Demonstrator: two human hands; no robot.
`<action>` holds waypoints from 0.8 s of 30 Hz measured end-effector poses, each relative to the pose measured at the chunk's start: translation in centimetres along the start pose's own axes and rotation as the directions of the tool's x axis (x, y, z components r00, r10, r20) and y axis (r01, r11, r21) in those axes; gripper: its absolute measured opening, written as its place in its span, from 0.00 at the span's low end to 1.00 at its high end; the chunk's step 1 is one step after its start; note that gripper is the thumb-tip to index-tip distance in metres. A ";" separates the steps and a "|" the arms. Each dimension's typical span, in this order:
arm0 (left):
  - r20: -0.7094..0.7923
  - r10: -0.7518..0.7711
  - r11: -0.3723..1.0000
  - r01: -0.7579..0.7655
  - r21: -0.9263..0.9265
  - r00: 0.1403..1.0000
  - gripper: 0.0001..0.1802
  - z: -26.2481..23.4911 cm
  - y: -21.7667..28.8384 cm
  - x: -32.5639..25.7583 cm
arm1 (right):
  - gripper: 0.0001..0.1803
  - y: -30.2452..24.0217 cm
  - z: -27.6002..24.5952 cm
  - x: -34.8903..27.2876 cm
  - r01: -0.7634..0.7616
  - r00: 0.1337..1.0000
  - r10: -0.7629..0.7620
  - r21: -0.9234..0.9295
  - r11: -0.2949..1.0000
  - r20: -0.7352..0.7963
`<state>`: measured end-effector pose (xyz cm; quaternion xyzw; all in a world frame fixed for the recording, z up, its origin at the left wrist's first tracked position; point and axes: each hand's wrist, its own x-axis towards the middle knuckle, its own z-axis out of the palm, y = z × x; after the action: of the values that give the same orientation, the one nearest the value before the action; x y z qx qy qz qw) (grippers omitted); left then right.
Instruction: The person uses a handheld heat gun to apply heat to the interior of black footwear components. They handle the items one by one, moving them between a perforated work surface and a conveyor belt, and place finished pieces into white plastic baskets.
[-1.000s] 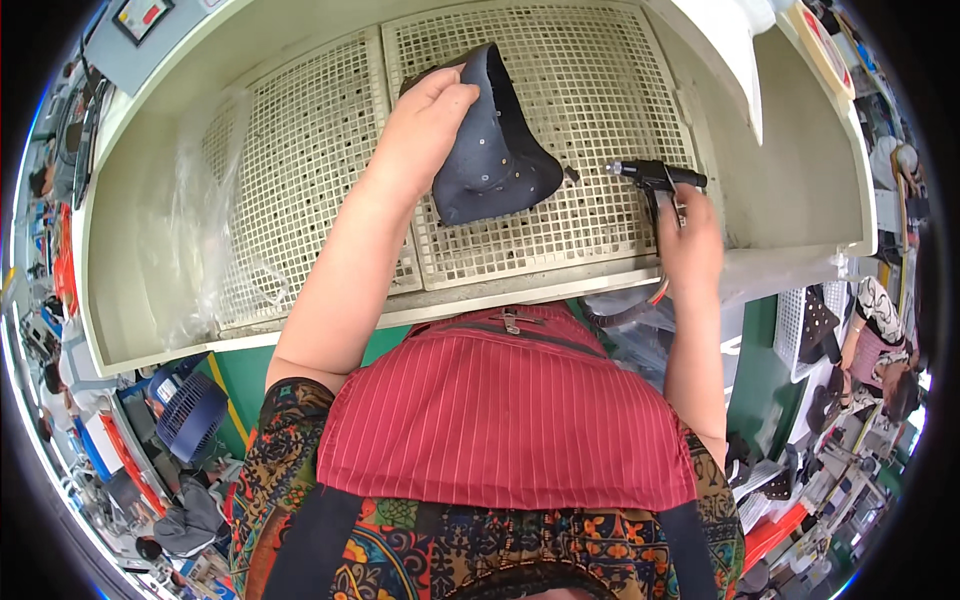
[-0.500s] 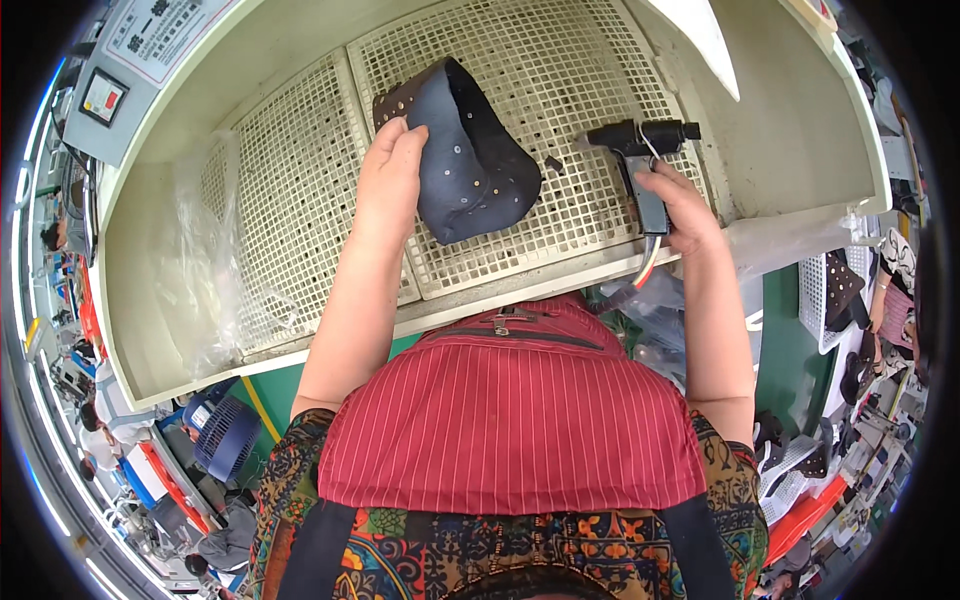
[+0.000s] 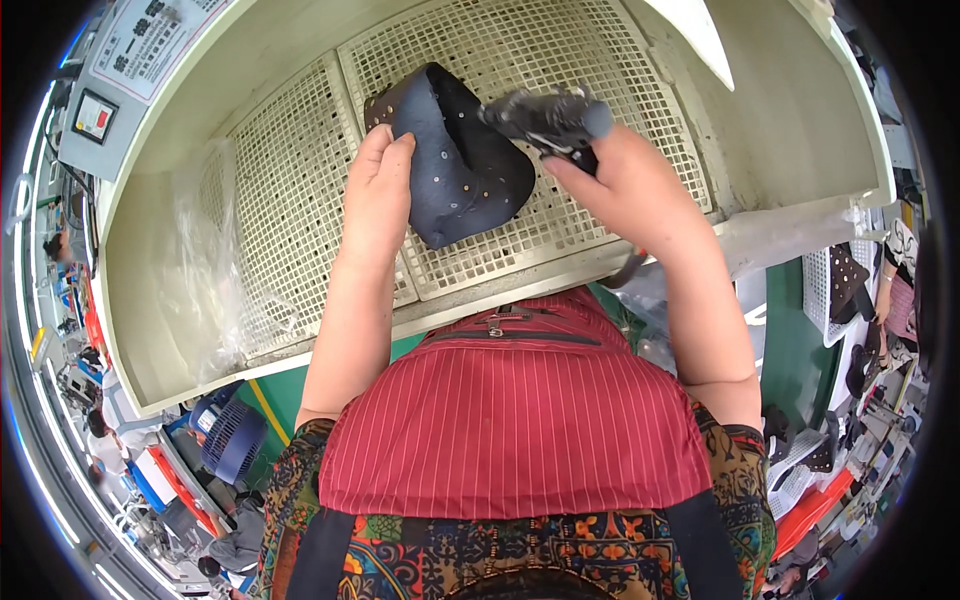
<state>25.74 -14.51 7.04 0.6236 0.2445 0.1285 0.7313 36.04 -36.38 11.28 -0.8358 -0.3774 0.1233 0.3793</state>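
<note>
My left hand (image 3: 380, 180) is closed on the near left edge of a dark shoe upper (image 3: 455, 190), thumb on top. This piece is blue-black and curved, with small metal eyelets or studs scattered over it and a brown studded part at the far left. It is tilted with its opening showing. My right hand (image 3: 630, 175) is wrapped round a black pistol-shaped tool (image 3: 555, 120), which is smeared by motion. The tool's tip points left, just beside the upper's opening; whether they touch I cannot tell. Part of a dark hose (image 3: 630, 268) hangs below my right wrist.
A pale tray-like bench (image 3: 150, 390) with raised walls surrounds a plastic grid (image 3: 290, 200). Clear plastic film (image 3: 195, 270) covers its left side. A white panel (image 3: 700, 40) juts in at the far right. On the floor side stand a blue fan (image 3: 232, 440) and white baskets (image 3: 818, 300).
My right hand has swung left and slightly away from me, bringing the tool up to the upper and turning it. My left hand and the upper have shifted slightly left.
</note>
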 end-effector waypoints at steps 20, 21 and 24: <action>-0.010 -0.132 0.990 0.132 -0.045 0.991 0.08 1.2 -1.5 -2.7 | 0.18 0.5 -2.8 -4.5 -0.108 0.994 0.108 -0.006 0.994 -0.003; -0.029 -0.158 0.986 0.156 -0.056 0.987 0.09 1.2 -1.4 -3.3 | 0.18 0.8 -2.7 -4.8 -0.071 0.997 0.071 0.011 0.997 -0.026; -0.053 -0.220 0.974 0.216 -0.061 0.974 0.13 1.4 -1.4 -4.6 | 0.16 0.3 -3.1 -4.9 -0.153 0.987 0.153 0.001 0.988 0.041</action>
<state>22.39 -18.22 6.68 0.5687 0.3294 0.0725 0.7502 34.35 -41.78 12.75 -0.8588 -0.3196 0.1700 0.3624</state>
